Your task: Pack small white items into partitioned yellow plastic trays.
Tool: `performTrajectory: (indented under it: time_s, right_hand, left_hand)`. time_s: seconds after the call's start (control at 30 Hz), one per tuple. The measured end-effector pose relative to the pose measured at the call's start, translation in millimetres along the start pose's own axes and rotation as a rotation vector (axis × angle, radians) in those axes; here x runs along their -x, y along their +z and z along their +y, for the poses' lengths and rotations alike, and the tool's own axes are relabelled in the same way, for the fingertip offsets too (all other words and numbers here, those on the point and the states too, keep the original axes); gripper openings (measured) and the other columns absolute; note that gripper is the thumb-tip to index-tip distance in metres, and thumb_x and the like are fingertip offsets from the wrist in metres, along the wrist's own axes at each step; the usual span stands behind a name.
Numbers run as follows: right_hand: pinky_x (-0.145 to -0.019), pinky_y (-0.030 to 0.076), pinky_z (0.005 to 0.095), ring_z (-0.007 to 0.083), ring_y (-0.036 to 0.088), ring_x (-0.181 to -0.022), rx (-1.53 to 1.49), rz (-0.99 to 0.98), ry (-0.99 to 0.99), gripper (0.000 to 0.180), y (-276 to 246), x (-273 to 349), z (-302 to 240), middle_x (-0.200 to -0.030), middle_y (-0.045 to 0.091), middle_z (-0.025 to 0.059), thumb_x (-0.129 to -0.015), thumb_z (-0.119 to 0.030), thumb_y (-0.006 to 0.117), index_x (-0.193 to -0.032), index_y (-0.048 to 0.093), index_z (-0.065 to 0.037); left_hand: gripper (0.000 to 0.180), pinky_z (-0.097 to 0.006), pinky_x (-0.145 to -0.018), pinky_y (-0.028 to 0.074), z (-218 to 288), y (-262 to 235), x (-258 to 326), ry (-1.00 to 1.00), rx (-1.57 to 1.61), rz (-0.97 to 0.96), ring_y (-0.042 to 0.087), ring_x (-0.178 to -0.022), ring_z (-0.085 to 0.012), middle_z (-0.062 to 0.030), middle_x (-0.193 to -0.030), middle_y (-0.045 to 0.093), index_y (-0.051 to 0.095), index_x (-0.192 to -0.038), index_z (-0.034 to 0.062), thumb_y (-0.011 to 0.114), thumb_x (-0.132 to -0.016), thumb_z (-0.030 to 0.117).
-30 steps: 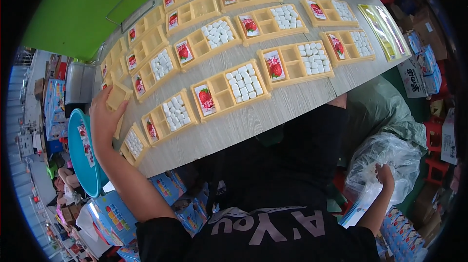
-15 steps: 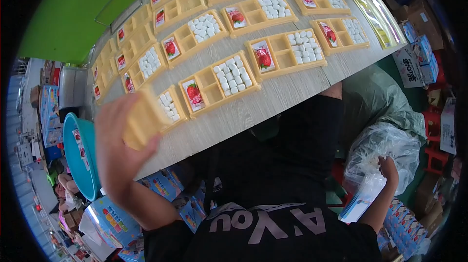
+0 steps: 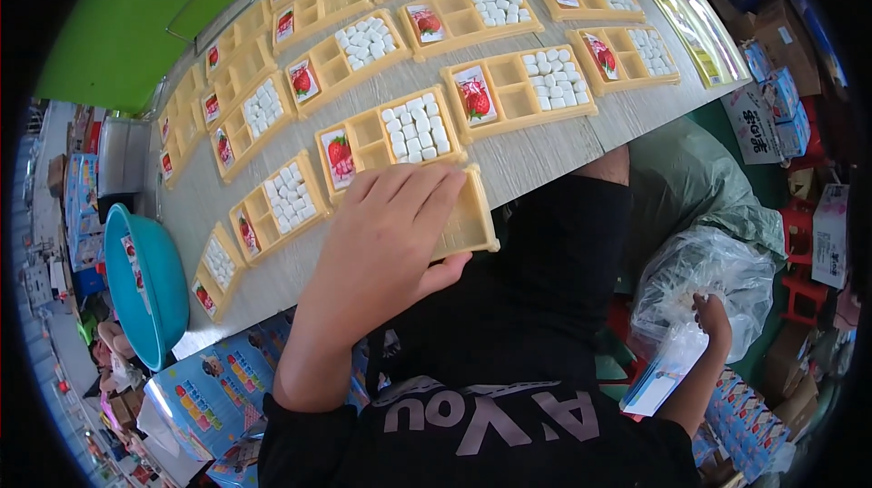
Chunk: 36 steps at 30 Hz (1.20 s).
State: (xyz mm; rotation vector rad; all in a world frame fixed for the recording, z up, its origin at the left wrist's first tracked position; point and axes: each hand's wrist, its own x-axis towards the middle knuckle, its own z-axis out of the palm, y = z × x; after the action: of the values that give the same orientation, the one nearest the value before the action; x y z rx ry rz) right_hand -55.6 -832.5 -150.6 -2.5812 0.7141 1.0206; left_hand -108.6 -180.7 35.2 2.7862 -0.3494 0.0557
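Observation:
At the table's near edge my left hand point(image 3: 391, 238) is closed around one end of a pale yellow compartment tray point(image 3: 468, 220). The part of that tray left showing holds nothing, and the rest lies under my fingers. Just beyond it stands a similar tray with a strawberry-printed packet point(image 3: 341, 159) and white pillow-shaped pieces point(image 3: 418, 131). Far to the right, my right hand point(image 3: 713, 317) is at a clear plastic bag point(image 3: 672, 274), its fingers bunched and partly hidden. What they hold cannot be made out. A white-and-blue packet stack point(image 3: 668, 374) lies against the right forearm.
More yellow trays point(image 3: 518, 93) stand in rows on the grey table point(image 3: 545, 161), several with white pieces. A teal basin point(image 3: 145, 297) is at the left, with printed boxes point(image 3: 213, 388) below. Shiny yellow-edged packaging point(image 3: 699, 34) lies at the table's right end.
My left hand has carried the yellow tray rightward from the table's left end to the near edge at the middle. My right hand stays at the plastic bag.

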Motion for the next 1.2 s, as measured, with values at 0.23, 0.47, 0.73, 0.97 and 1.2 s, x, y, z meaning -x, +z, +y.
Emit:
performTrajectory:
  time_s: [0.23, 0.47, 0.73, 0.97, 1.2]
  right_hand:
    - [-0.048, 0.041, 0.0363, 0.018, 0.054, -0.051, -0.045, -0.024, -0.012, 0.04, 2.2, 7.1, -11.2, -0.065, 0.06, 0.0097, -0.104, -0.037, 0.057, -0.091, 0.061, 0.001]
    - [-0.067, 0.051, 0.0439, 0.0311, 0.068, -0.07, 0.034, 0.105, -0.049, 0.043, 0.3, 8.3, -6.5, -0.079, 0.071, 0.0193, -0.102, -0.035, 0.06, -0.098, 0.068, 0.008]
    - [-0.093, 0.051, 0.0548, 0.0499, 0.066, -0.101, 0.256, 0.245, -0.115, 0.05, -11.8, 53.1, -53.0, -0.103, 0.069, 0.034, -0.099, -0.04, 0.06, -0.098, 0.071, 0.008]
    - [-0.09, 0.052, 0.0542, 0.0479, 0.067, -0.099, 0.215, 0.299, -0.128, 0.053, 1.9, 44.6, -50.3, -0.099, 0.07, 0.0322, -0.1, -0.042, 0.058, -0.091, 0.072, 0.008]
    - [-0.086, 0.052, 0.0548, 0.0476, 0.067, -0.094, 0.131, 0.518, -0.112, 0.048, 1.3, 33.5, -44.2, -0.095, 0.07, 0.0307, -0.102, -0.039, 0.058, -0.093, 0.07, 0.006]
  left_hand:
    - [0.066, -0.044, -0.105, 0.042, -3.5, 11.0, -6.7, -0.038, -0.09, 0.067, 0.056, -0.123, -0.0317, -0.0109, -0.136, 0.061, 0.06, -0.133, 0.0022, 0.081, -0.077, 0.031]
    - [0.058, -0.045, -0.108, 0.04, -11.5, 19.0, -1.7, -0.035, -0.139, 0.128, 0.053, -0.132, -0.0318, -0.0148, -0.144, 0.057, 0.063, -0.127, 0.0016, 0.08, -0.081, 0.03]
    - [0.05, -0.05, -0.112, 0.038, -3.5, 27.2, -0.7, -0.098, -0.074, 0.203, 0.054, -0.131, -0.0375, -0.0175, -0.143, 0.058, 0.062, -0.125, 0.0018, 0.077, -0.085, 0.028]
    - [0.035, -0.047, -0.097, 0.05, -10.6, 22.6, 3.7, 0.065, -0.181, 0.324, 0.065, -0.109, -0.0346, -0.0157, -0.12, 0.069, 0.068, -0.125, 0.0071, 0.068, -0.1, 0.032]
    - [0.044, -0.051, -0.107, 0.043, -23.1, 19.3, 20.5, -0.073, -0.14, 0.337, 0.06, -0.123, -0.0377, -0.0171, -0.13, 0.066, 0.064, -0.132, 0.004, 0.063, -0.103, 0.036]
